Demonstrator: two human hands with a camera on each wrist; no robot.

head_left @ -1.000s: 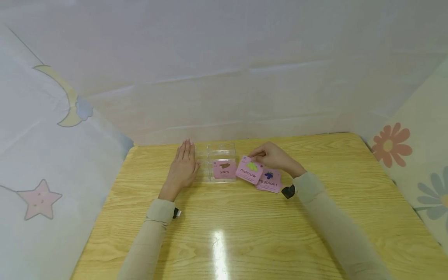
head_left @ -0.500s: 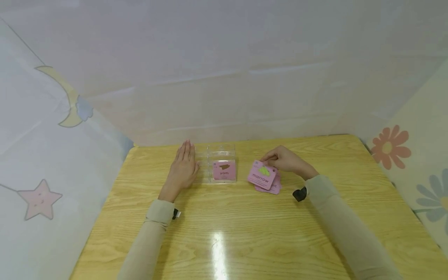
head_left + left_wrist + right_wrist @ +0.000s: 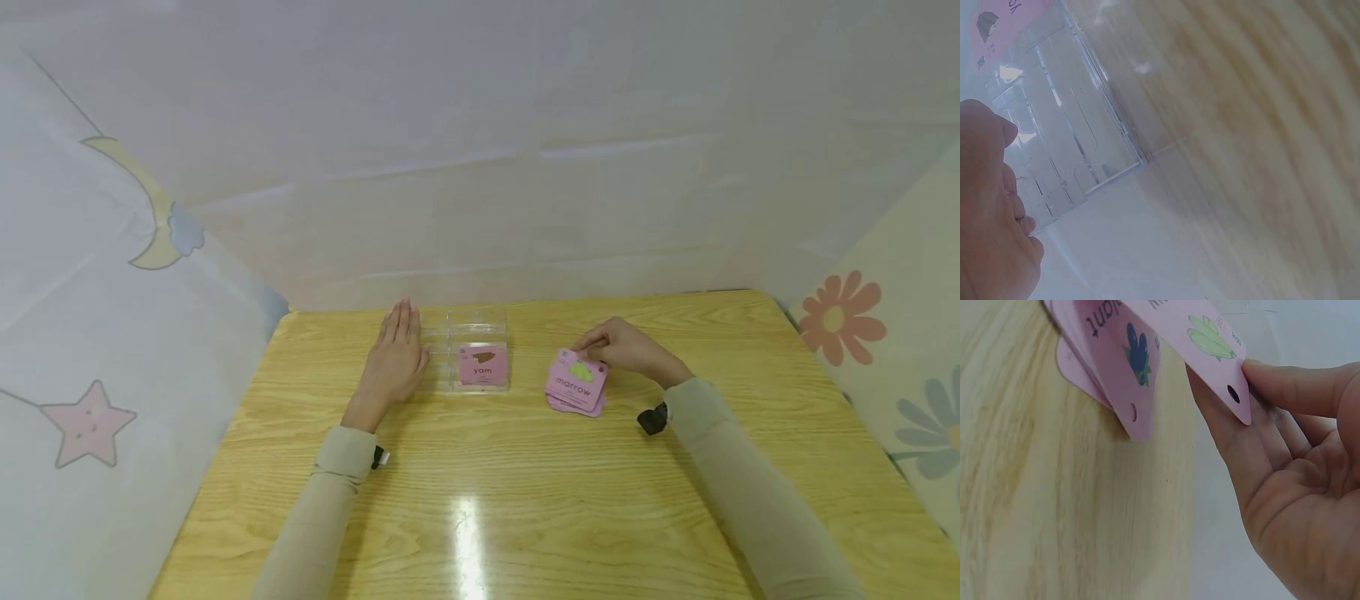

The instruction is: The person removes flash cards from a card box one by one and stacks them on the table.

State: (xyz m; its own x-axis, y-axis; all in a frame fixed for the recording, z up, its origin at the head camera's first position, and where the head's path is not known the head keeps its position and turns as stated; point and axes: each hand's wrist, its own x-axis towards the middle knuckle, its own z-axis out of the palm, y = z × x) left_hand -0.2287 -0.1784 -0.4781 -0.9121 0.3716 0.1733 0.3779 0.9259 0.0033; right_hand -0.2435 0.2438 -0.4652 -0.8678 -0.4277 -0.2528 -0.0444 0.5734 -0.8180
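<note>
My right hand (image 3: pixel 628 350) pinches a pink flashcard (image 3: pixel 573 382) reading "marrow" by its upper edge, thumb on the printed face. The card overlaps a small pile of pink cards on the table; in the right wrist view the top one is an eggplant card (image 3: pixel 1137 356), with a gap between it and the marrow card. My left hand (image 3: pixel 392 357) lies with straight fingers along the left side of a clear plastic organizer (image 3: pixel 1110 112) with several compartments. A pink "yam" card (image 3: pixel 483 367) stands in its front right compartment.
The wooden table (image 3: pixel 420 500) ends at a pale fabric backdrop (image 3: pixel 480 217) behind the organizer. More fabric with a moon, a star and flowers hangs at the sides. Bare wood shows between the organizer and the card pile.
My right hand has moved right with the marrow card, away from the organizer and over the eggplant card, which it now mostly covers in the head view. My left hand keeps its place.
</note>
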